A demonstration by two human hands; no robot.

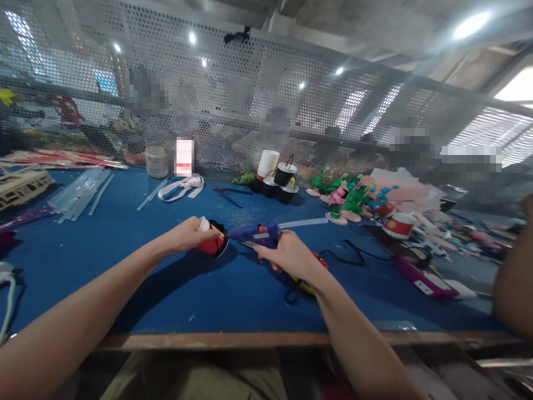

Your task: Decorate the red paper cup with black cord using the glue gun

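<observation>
While my left hand [187,233] curls its fingers round the small red cup [210,244], tipped on its side just above the counter [166,289], my right hand [287,255] is clenched on the blue glue gun [258,234], whose nozzle touches the cup's black end. I judge that a still cup and a light squeeze would keep the glue neat. The black cord [353,253] loops just beyond my right hand and could snag. Another person's arm [514,278] sits well off to the right. Bare counter lies between my hands and the wooden front edge.
</observation>
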